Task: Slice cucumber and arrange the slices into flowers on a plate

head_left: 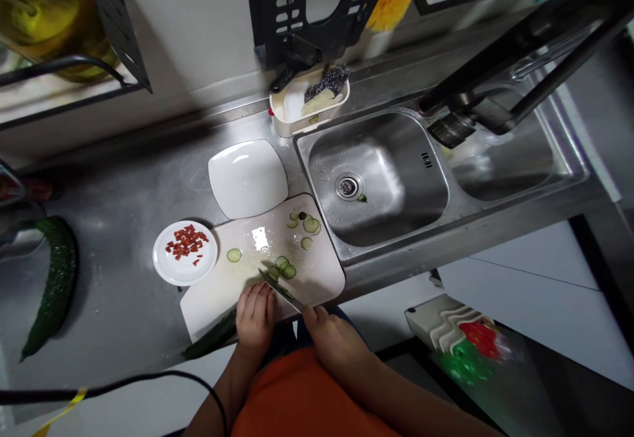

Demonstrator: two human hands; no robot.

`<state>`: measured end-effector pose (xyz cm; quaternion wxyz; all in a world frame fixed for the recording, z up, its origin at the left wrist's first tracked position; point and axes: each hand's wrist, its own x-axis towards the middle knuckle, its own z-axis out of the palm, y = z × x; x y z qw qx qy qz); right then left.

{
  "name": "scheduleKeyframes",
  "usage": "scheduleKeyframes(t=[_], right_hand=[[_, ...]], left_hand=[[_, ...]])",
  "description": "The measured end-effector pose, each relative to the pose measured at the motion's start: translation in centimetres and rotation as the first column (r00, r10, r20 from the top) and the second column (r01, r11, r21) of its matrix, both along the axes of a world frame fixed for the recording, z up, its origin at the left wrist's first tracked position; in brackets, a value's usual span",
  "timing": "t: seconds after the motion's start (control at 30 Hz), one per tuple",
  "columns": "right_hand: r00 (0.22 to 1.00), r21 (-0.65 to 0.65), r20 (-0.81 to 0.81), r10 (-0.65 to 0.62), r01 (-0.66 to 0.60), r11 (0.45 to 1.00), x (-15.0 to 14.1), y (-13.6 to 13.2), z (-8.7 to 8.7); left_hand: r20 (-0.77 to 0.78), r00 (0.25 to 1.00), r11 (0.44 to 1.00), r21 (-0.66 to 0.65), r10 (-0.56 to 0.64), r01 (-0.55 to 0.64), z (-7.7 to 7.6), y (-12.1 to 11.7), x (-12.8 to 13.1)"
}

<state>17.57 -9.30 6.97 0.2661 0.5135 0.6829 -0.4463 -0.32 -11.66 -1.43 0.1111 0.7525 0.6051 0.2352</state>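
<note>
My left hand [255, 313] is closed over a cucumber [212, 336] lying along the near edge of the white cutting board [205, 298]. A knife [281, 290] is in my right hand [333, 336], its blade angled across the board beside my left fingertips. Thin cucumber slices [286, 268] lie next to the blade. Several more slices [311, 225] are near the board's far right corner, and a single slice [234, 255] rests farther left. The cucumber's cut end is hidden by my left hand.
A white square plate [247, 176] stands behind the board. Left of it, a small plate [163, 268] holds diced red pieces [187, 242]. A whole cucumber [53, 288] lies far left. The steel sink [396, 219], with a black faucet [458, 123], is at right.
</note>
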Motion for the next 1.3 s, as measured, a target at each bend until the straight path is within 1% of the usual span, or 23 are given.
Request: scheduleKeyframes(t=[0.17, 0.4, 0.5, 0.73, 0.9, 1.03, 1.17, 1.3], right_hand=[[1.000, 0.021, -0.007, -0.012, 0.012, 1.000, -0.3, 0.1, -0.4], [1.000, 0.037, -0.004, 0.024, -0.024, 0.999, -0.8, 0.4, -0.6], [1.000, 0.045, 0.004, 0.009, -0.009, 0.999, -1.1, 0.6, -0.8], [1.000, 0.057, -0.022, -0.020, 0.022, 0.998, -1.3, 0.7, -1.9], [0.999, 0.095, -0.037, -0.031, 0.035, 0.995, -0.9, 0.4, -2.9], [0.997, 0.091, -0.045, -0.061, 0.065, 0.994, -0.5, 0.4, -3.4], [0.994, 0.070, -0.071, -0.086, 0.091, 0.993, 0.1, 0.6, -3.1], [0.998, 0.059, -0.042, -0.052, 0.054, 0.997, 0.4, 0.4, -1.9]], left_hand=[[-0.020, 1.000, 1.000, 0.003, -0.005, 0.006, 0.0, -0.1, 0.0], [-0.005, 1.000, 1.000, -0.004, -0.006, 0.006, 0.3, 0.1, 0.1], [-0.010, 1.000, 1.000, -0.018, -0.005, 0.005, 0.3, 0.1, 0.2], [-0.017, 1.000, 1.000, -0.023, -0.004, 0.003, 0.1, 0.0, 0.1], [0.018, 1.000, 1.000, -0.028, -0.012, 0.013, 0.2, 0.1, 0.0], [0.024, 0.999, 0.999, -0.026, -0.031, 0.032, 0.4, 0.1, -0.1], [0.010, 0.999, 0.999, -0.022, -0.041, 0.042, 0.4, -0.1, -0.2], [0.020, 0.999, 0.999, -0.045, -0.027, 0.028, 0.5, 0.0, -0.2]])
